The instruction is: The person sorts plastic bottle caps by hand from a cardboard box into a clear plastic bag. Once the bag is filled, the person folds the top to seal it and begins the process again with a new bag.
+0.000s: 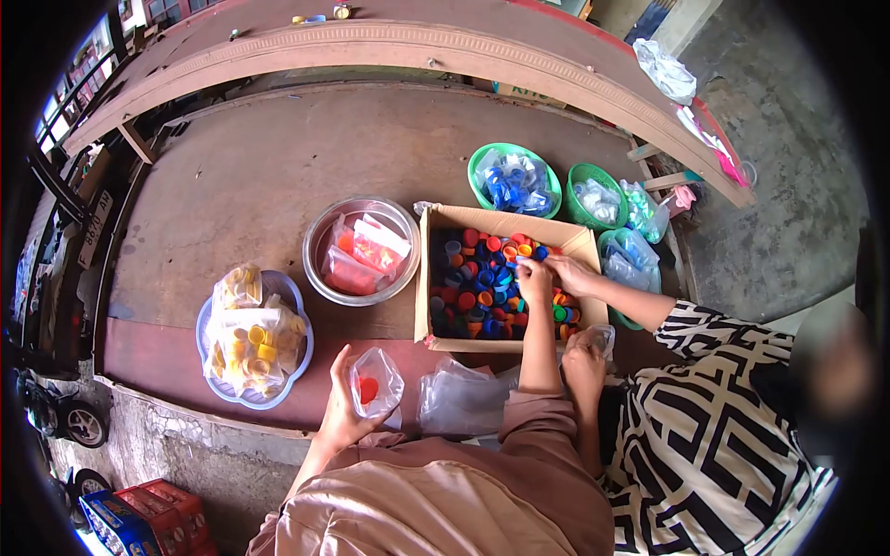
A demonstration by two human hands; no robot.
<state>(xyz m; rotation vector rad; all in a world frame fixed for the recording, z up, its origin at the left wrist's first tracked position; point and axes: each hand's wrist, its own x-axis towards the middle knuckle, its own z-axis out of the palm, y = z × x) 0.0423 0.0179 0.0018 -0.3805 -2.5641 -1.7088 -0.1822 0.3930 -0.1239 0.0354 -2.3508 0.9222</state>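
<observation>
My left hand (pixel 340 412) holds an open clear plastic bag (pixel 387 364) with a red cap inside, near the table's front edge. Over the cardboard box (pixel 514 223) of mixed coloured caps (pixel 484 278), my right hand (pixel 534 281) has its fingers closed; what they hold, if anything, is too small to name. A metal bowl (pixel 310 281) with bags of red caps stands left of the box. Flat clear bags (pixel 454 398) lie between my arms.
At my right, a co-worker (pixel 714 426) in a patterned top has one hand in the box and the other at its front edge. A lavender basin (pixel 206 364) holds bagged yellow caps. Green baskets (pixel 554 176) stand behind the box. A raised wooden ledge (pixel 371 44) crosses the back.
</observation>
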